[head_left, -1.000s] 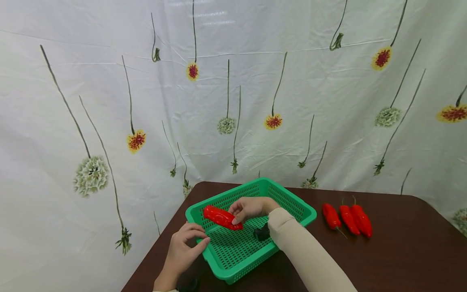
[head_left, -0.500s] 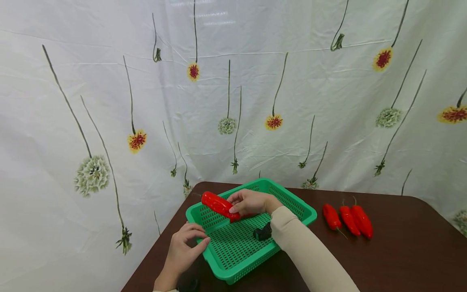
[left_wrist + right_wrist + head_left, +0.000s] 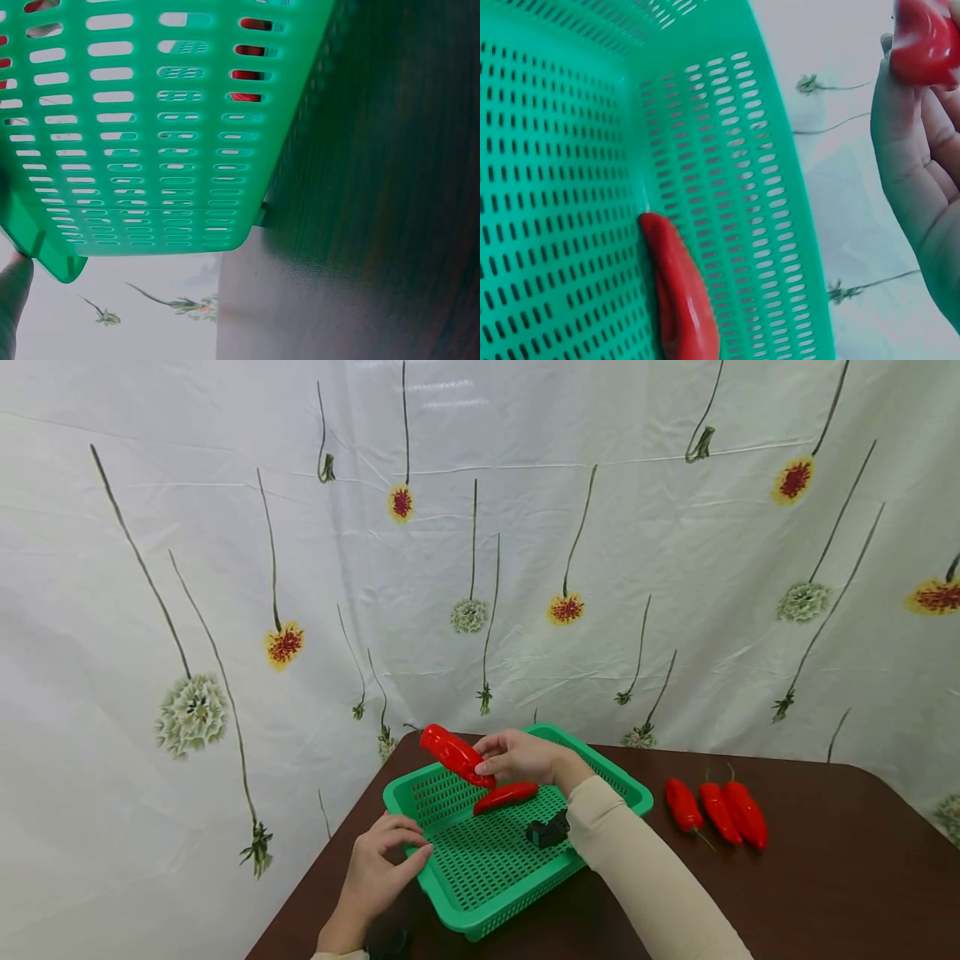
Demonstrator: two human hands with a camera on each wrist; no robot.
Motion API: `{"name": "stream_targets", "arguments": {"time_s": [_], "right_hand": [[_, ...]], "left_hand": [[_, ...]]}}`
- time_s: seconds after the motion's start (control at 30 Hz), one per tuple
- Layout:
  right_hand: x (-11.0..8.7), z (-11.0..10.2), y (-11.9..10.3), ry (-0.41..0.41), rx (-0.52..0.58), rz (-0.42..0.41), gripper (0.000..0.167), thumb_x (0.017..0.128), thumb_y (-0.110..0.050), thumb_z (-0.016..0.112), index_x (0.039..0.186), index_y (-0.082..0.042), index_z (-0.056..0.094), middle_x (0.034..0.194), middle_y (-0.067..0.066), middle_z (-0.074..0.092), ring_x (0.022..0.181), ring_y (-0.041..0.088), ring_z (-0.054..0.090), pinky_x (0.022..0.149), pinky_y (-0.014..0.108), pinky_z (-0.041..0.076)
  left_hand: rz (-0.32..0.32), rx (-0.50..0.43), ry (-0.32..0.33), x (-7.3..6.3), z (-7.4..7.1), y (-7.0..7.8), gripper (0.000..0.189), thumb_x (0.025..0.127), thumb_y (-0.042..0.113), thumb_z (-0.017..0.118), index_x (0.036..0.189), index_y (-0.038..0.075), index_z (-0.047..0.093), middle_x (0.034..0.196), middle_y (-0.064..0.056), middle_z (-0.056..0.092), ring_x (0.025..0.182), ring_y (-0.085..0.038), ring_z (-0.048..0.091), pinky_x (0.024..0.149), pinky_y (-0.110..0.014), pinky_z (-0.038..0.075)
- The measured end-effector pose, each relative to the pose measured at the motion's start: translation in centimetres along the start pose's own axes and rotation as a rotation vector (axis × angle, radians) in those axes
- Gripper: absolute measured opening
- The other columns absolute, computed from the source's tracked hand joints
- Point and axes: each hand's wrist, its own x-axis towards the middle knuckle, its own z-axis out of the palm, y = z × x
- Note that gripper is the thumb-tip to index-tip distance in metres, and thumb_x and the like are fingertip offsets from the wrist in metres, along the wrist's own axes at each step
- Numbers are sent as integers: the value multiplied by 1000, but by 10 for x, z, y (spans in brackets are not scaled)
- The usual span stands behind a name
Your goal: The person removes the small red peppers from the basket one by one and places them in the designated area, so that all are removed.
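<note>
My right hand (image 3: 521,756) pinches a red chili pepper (image 3: 453,756) by its near end, above the green plastic basket (image 3: 517,906). The pepper tilts, with its far end higher, toward the upper left. Another red chili pepper (image 3: 510,795) lies inside the basket along the far side wall, below the hand; the right wrist view shows this lying pepper (image 3: 682,292) too. At the basket's left corner, my left hand (image 3: 386,860) holds the rim with fingers and thumb. Only a fingertip (image 3: 15,285) of it shows in the left wrist view.
Several things lie on the dark brown table (image 3: 825,860). Right of the basket is a group of red chili peppers (image 3: 716,814). A white flowered cloth (image 3: 420,577) hangs behind the table. Beneath my right wrist is a black wrist device (image 3: 546,831).
My right hand has lifted the chili pepper from inside the basket up to above the far rim. The pepper lying in the basket has come into view. My left hand stays at the rim.
</note>
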Motion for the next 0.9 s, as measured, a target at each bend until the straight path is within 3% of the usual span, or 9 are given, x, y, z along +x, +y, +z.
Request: {"name": "stream_targets", "arguments": {"time_s": [0.3,0.57,0.9], "right_hand": [[-9,8,-19,12,43,-40,36,99,-5,60,133,3,57,109,6,69,96,17,68,86,35,59],[-17,18,-25,63,103,-80,41,99,-5,59,139,1,52,120,13,67,101,19,67,84,34,59],[-34,25,-26,185,181,-95,52,98,-6,61,148,-4,44,128,18,60,108,23,64,96,41,56]], "left_hand": [[8,-7,0,4,-1,2,30,71,-5,84,79,22,75,88,6,69,85,-11,61,76,-24,53],[12,21,-6,3,-1,0,29,71,-4,85,79,23,75,88,6,69,86,-12,62,77,-26,54],[0,48,6,-2,3,-4,29,67,-9,85,75,17,74,86,1,69,83,-16,62,73,-26,54]]}}
